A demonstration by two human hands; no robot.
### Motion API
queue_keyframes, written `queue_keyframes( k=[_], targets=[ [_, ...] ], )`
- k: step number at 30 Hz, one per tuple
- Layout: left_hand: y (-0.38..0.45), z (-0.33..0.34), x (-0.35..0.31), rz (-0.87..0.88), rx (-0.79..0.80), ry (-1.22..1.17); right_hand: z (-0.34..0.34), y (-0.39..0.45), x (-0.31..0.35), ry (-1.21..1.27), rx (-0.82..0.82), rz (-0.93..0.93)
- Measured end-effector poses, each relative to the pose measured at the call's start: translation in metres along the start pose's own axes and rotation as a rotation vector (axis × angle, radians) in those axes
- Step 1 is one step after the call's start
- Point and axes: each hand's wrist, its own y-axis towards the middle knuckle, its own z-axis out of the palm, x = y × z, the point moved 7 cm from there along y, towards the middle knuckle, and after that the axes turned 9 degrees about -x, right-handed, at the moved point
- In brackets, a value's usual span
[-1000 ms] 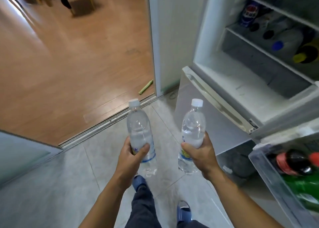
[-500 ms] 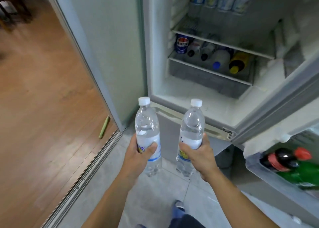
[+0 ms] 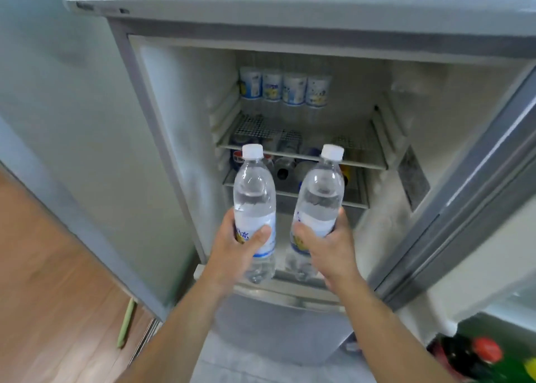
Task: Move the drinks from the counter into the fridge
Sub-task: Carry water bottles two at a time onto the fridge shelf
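Observation:
My left hand [image 3: 236, 252] grips a clear water bottle [image 3: 254, 200] with a white cap, held upright. My right hand [image 3: 327, 249] grips a second clear water bottle [image 3: 319, 200] of the same kind, also upright. Both bottles hover side by side just in front of the open fridge [image 3: 185, 121], level with its lower shelf. Inside, a wire shelf [image 3: 359, 150] carries a row of white-and-blue cans [image 3: 285, 88] at the back. Under it lie several bottles and a can [image 3: 282, 168] in a drawer, partly hidden behind the two bottles I hold.
The fridge door [image 3: 470, 197] swings open to the right, its bin holding dark and green bottles [image 3: 475, 356] with red caps. A closed lower compartment [image 3: 278, 327] sits below the opening. Wooden floor [image 3: 43, 281] lies to the left, with a green stick [image 3: 126, 323] by the sliding track.
The view has lifted from the floor to face the fridge opening. Both hands have carried their bottles up and forward, close to the fridge interior.

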Motion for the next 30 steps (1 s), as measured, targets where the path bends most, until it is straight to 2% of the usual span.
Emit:
queue_keyframes(
  k=[6,14,26,30],
  targets=[
    [0.085,0.021,-0.060,0.147,-0.004,0.001,0.009,0.081,0.057,0.066,-0.214,-0.111],
    [0.204,0.032,-0.105,0.283,-0.134,-0.041,0.034,0.174,0.091,0.107,-0.266,-0.213],
    [0.288,0.047,-0.095,0.390,-0.191,-0.001,0.038,0.276,0.074,0.027,-0.345,-0.205],
    [0.309,0.053,-0.091,0.341,-0.183,0.032,0.039,0.303,0.069,-0.008,-0.351,-0.171]
  ],
)
